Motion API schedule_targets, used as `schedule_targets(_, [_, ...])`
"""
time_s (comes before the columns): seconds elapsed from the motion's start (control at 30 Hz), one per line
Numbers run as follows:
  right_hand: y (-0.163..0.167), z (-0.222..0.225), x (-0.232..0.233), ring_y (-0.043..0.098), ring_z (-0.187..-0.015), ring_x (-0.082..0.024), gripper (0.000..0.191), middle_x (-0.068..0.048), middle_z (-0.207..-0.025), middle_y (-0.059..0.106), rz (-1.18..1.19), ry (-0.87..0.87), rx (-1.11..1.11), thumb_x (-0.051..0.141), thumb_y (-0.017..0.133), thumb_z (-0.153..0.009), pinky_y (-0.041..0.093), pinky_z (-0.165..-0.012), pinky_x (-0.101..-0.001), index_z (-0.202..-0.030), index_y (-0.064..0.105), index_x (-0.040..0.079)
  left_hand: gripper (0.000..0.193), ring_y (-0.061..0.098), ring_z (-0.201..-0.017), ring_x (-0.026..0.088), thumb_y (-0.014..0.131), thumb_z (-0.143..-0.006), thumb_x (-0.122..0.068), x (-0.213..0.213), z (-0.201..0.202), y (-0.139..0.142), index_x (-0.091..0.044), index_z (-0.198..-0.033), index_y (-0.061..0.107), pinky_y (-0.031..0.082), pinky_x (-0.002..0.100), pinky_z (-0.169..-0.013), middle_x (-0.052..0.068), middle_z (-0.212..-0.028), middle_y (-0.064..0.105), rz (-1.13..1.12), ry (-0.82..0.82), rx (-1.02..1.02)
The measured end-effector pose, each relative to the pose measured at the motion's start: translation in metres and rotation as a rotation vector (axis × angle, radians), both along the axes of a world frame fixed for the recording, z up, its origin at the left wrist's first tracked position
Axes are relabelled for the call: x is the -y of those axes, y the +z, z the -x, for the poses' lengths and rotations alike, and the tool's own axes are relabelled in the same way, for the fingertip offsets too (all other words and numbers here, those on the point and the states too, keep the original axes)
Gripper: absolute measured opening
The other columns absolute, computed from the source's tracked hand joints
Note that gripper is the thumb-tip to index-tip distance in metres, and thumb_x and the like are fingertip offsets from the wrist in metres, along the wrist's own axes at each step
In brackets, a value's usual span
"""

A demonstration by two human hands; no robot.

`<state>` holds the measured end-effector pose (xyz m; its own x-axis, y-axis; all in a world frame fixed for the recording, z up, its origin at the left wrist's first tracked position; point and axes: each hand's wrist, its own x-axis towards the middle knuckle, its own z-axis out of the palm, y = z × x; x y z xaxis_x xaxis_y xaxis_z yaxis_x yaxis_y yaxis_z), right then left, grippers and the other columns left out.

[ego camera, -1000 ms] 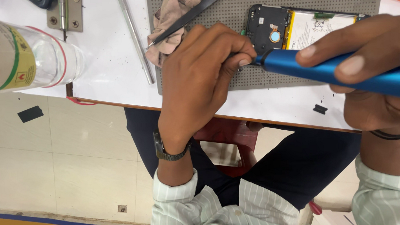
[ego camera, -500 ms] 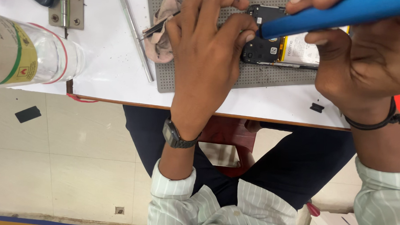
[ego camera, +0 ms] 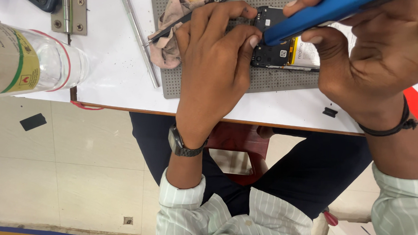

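An opened phone (ego camera: 281, 53) with its battery and black inner frame showing lies on a grey dotted mat (ego camera: 263, 80). My left hand (ego camera: 216, 65) rests on the mat, its fingertips pressing the phone's left end and touching the tip of a blue electric screwdriver (ego camera: 335, 6). My right hand (ego camera: 380, 63) grips that screwdriver, which slants down-left onto the phone. Part of the phone is hidden under my hands.
A clear plastic bottle (ego camera: 28, 59) lies at the table's left edge. A metal hinge (ego camera: 69, 14), a thin metal rod (ego camera: 140, 40), a dirty cloth (ego camera: 172, 34) and black tweezers (ego camera: 199, 12) lie behind my left hand. A small black piece (ego camera: 330, 111) sits near the table's front edge.
My right hand has raised the screwdriver's rear end so it slants more steeply onto the phone. My left hand's fingers closed in on the phone's end.
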<state>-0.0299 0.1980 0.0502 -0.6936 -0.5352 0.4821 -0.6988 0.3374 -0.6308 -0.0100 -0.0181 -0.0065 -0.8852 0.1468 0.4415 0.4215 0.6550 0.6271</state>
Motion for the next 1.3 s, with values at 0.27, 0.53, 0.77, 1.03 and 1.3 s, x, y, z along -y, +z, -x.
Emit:
schedule_targets(0.27, [0.002,0.008,0.005,0.071,-0.124,-0.029,0.031,-0.021,-0.131,0.061,-0.010,0.036,-0.024,-0.027,0.057,-0.111,0.063,-0.110,-0.0307,-0.132,0.041,-0.012,0.010,0.050,-0.129,0.020,0.068,-0.105,-0.006,0.000,0.000,0.002,-0.009,-0.110,0.076,0.031,0.039,-0.107,-0.001,-0.138,0.060,0.003,-0.003,0.014])
schedule_targets(0.53, [0.011,0.009,0.017,0.072,-0.106,-0.035,0.035,-0.028,-0.116,0.064,-0.107,-0.001,-0.110,-0.023,0.067,-0.102,0.065,-0.095,-0.0365,-0.124,0.043,-0.011,0.009,0.050,-0.128,0.020,0.068,-0.105,-0.007,-0.001,0.000,0.000,-0.008,-0.111,0.075,0.031,0.039,-0.107,-0.001,-0.137,0.060,-0.006,0.007,0.007])
schedule_targets(0.77, [0.014,0.017,0.009,0.072,-0.119,-0.030,0.044,-0.026,-0.127,0.064,-0.113,0.064,-0.127,-0.015,0.066,-0.108,0.064,-0.105,-0.0315,-0.137,0.033,-0.012,0.011,0.051,-0.128,0.019,0.068,-0.103,-0.006,-0.001,0.001,0.003,-0.008,-0.111,0.074,0.032,0.039,-0.107,-0.002,-0.136,0.060,-0.026,0.018,0.002])
schedule_targets(1.03, [0.021,0.013,0.011,0.073,-0.115,-0.028,0.025,-0.024,-0.121,0.068,-0.097,0.021,0.037,-0.014,0.072,-0.106,0.066,-0.102,-0.0325,-0.123,0.055,-0.011,0.016,0.067,-0.117,0.017,0.059,-0.110,-0.004,0.009,0.001,0.011,-0.008,-0.122,0.069,0.046,0.032,-0.102,0.003,-0.126,0.068,-0.371,0.042,-0.054])
schedule_targets(1.3, [0.033,0.018,0.024,0.072,-0.112,-0.028,0.024,-0.023,-0.117,0.068,-0.089,0.032,0.053,-0.015,0.072,-0.100,0.065,-0.099,-0.0341,-0.120,0.057,-0.013,0.013,0.072,-0.111,0.016,0.060,-0.117,-0.016,0.013,-0.002,0.013,-0.007,-0.119,0.068,0.055,0.026,-0.094,0.005,-0.118,0.071,-0.558,0.049,-0.065])
